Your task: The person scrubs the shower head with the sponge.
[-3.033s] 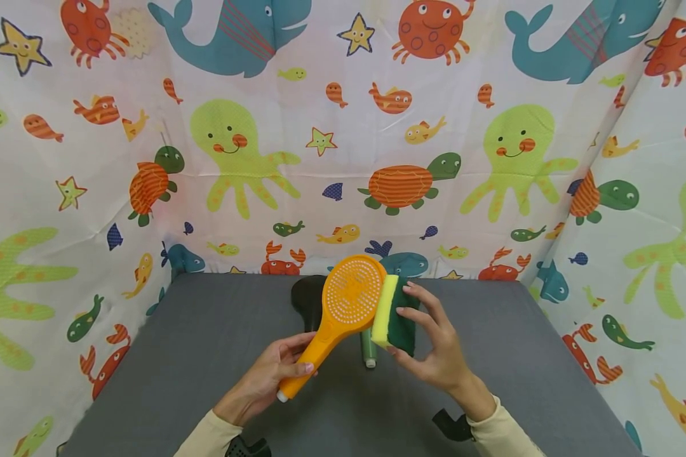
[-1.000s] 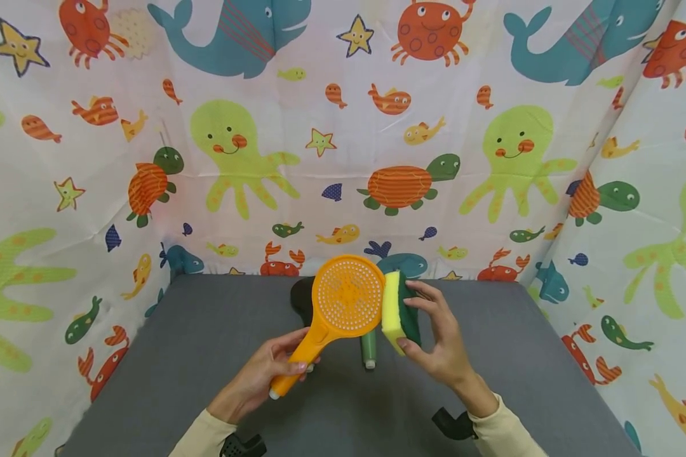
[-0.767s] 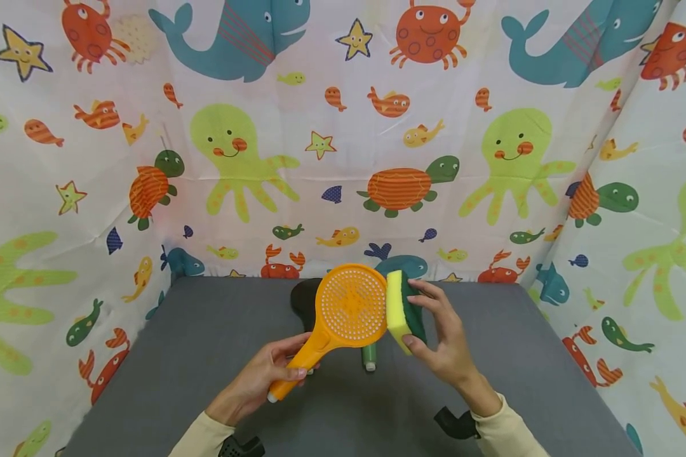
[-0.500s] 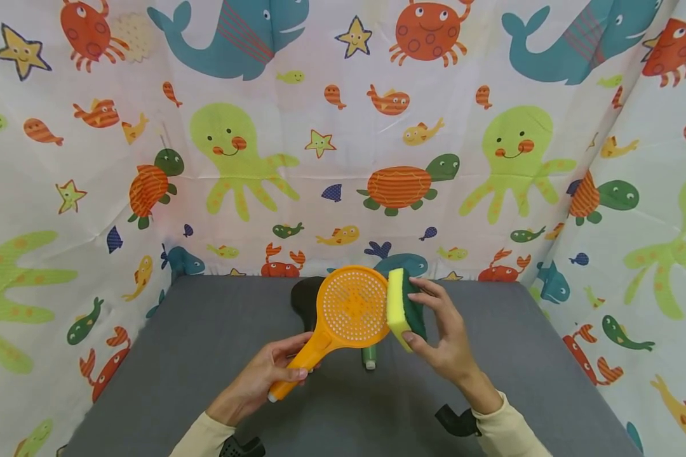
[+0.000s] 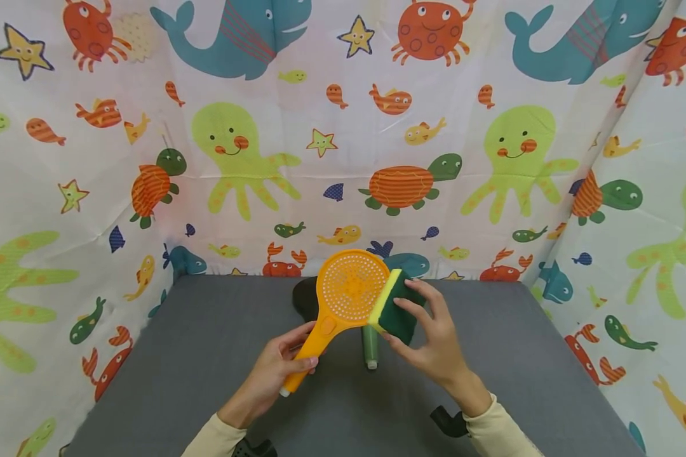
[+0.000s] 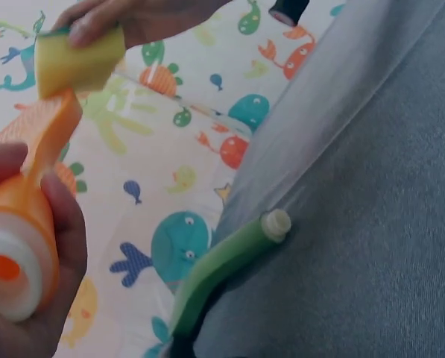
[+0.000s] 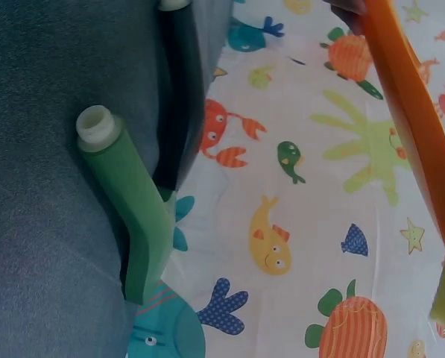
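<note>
Gripping probably light, stiff shower head [image 5: 351, 282] by near handle [image 5: 319, 339] with left hand [image 5: 267, 374]; pinching likely soft scouring sponge [image 5: 397, 318] with right hand [image 5: 439, 346].

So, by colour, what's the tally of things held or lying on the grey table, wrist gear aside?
Orange: 1, round perforated plastic shower head
Black: 1, rounded piece with a handle
Green: 1, bent handle with a white end
Yellow and dark green: 1, rectangular sponge
Total: 4
</note>
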### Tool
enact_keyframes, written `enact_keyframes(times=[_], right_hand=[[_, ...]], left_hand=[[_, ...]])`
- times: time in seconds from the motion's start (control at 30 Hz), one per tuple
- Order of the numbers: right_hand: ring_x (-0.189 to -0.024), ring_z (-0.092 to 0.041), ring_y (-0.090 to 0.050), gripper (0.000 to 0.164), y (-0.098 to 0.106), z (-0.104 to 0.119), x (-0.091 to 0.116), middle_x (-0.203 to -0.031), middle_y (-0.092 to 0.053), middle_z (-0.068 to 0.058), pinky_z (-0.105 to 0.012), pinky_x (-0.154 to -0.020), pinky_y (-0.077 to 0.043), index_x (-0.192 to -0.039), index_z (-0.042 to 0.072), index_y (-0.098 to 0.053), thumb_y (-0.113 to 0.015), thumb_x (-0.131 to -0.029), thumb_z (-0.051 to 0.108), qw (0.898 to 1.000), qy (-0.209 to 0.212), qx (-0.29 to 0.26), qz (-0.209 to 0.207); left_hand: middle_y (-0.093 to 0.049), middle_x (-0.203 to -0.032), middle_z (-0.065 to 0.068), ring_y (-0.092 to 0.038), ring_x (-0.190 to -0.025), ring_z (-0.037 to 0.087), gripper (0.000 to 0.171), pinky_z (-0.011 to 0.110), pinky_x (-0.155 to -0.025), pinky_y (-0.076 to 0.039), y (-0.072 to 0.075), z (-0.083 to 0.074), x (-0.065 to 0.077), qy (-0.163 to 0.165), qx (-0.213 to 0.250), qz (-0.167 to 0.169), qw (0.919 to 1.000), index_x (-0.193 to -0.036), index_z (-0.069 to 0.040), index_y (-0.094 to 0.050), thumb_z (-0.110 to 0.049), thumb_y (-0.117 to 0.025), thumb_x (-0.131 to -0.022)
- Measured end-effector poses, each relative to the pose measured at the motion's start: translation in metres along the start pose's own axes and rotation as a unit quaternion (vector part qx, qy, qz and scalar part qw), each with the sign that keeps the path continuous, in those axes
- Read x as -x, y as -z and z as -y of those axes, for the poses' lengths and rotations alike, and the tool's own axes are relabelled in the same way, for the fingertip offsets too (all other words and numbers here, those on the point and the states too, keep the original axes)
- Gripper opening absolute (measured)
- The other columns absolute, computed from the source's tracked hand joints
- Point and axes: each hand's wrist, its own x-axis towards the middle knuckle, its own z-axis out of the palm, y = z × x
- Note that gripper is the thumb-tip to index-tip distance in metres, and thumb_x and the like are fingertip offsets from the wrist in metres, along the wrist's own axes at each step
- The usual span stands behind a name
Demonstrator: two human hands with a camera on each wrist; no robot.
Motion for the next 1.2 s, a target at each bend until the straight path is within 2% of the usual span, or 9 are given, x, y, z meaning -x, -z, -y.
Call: enact_keyframes(times=[0.1,0.17,0.27,0.4,0.63,0.8,0.93,1.2], right_hand=[[-0.131,-0.037,-0.044,0.056,-0.003,0.000,0.000,-0.140,-0.050,-0.020,-0.018,-0.113,-0.032,-0.121,0.012,-0.067,-0.063,-0.088,0.057,0.999,0.005,0.044,0.001],[-0.132,-0.037,-0.044,0.057,-0.004,0.000,0.001,-0.141,-0.051,-0.018,-0.026,-0.113,-0.036,-0.121,0.013,-0.067,-0.062,-0.088,0.059,0.998,0.004,0.064,0.005],[-0.133,-0.037,-0.044,0.057,-0.007,0.000,0.002,-0.141,-0.051,-0.017,-0.045,-0.104,-0.048,-0.121,0.014,-0.067,-0.060,-0.089,0.061,0.997,0.004,0.079,0.010],[-0.132,-0.039,-0.044,0.056,-0.011,0.001,0.003,-0.139,-0.053,-0.016,-0.059,-0.093,-0.050,-0.120,0.015,-0.067,-0.059,-0.089,0.061,0.996,0.011,0.086,0.006],[-0.133,-0.039,-0.043,0.055,-0.017,0.003,0.002,-0.138,-0.054,-0.017,-0.061,-0.093,-0.048,-0.119,0.015,-0.068,-0.057,-0.090,0.061,0.993,0.024,0.112,0.006],[-0.131,-0.042,-0.043,0.053,-0.016,0.001,0.000,-0.137,-0.054,-0.018,-0.056,-0.101,-0.042,-0.118,0.014,-0.068,-0.058,-0.091,0.058,0.992,0.038,0.122,0.005],[-0.130,-0.044,-0.043,0.053,-0.012,-0.004,-0.003,-0.137,-0.054,-0.020,-0.057,-0.104,-0.038,-0.118,0.012,-0.068,-0.060,-0.091,0.057,0.991,0.039,0.125,-0.001],[-0.131,-0.042,-0.043,0.057,-0.010,-0.006,-0.004,-0.137,-0.054,-0.018,-0.059,-0.101,-0.041,-0.118,0.013,-0.068,-0.058,-0.090,0.062,0.991,0.029,0.134,0.002]], left_hand=[[-0.055,-0.136,0.016,-0.065,-0.104,0.017,0.068,0.028,-0.083,-0.056,-0.005,-0.002,0.000,-0.004,-0.008,-0.018,0.9998,-0.148,-0.013,-0.044,-0.016,-0.074,-0.088],[-0.055,-0.135,0.017,-0.065,-0.104,0.017,0.067,0.028,-0.083,-0.055,-0.008,-0.003,0.001,-0.002,-0.007,-0.030,0.9995,-0.148,-0.014,-0.045,-0.015,-0.074,-0.087],[-0.056,-0.134,0.017,-0.065,-0.104,0.019,0.067,0.029,-0.083,-0.055,-0.011,-0.003,0.001,0.002,-0.006,-0.042,0.9991,-0.147,-0.015,-0.046,-0.014,-0.074,-0.087],[-0.056,-0.135,0.017,-0.065,-0.104,0.020,0.068,0.029,-0.083,-0.055,-0.015,-0.004,0.000,0.003,-0.004,-0.050,0.9987,-0.147,-0.015,-0.045,-0.014,-0.075,-0.086],[-0.057,-0.132,0.016,-0.064,-0.100,0.022,0.067,0.029,-0.082,-0.054,-0.023,-0.007,-0.002,-0.007,-0.003,-0.069,0.9976,-0.146,-0.015,-0.047,-0.013,-0.076,-0.085],[-0.058,-0.130,0.015,-0.062,-0.099,0.026,0.065,0.030,-0.082,-0.054,-0.025,-0.007,-0.001,-0.006,-0.006,-0.075,0.9972,-0.145,-0.016,-0.049,-0.013,-0.076,-0.085],[-0.057,-0.131,0.015,-0.061,-0.098,0.023,0.064,0.030,-0.083,-0.054,-0.026,-0.006,0.000,-0.004,-0.008,-0.070,0.9975,-0.144,-0.015,-0.049,-0.012,-0.075,-0.085],[-0.056,-0.131,0.015,-0.061,-0.099,0.023,0.065,0.031,-0.084,-0.054,-0.030,-0.006,0.000,-0.005,-0.013,-0.069,0.9975,-0.145,-0.014,-0.048,-0.013,-0.075,-0.086]])
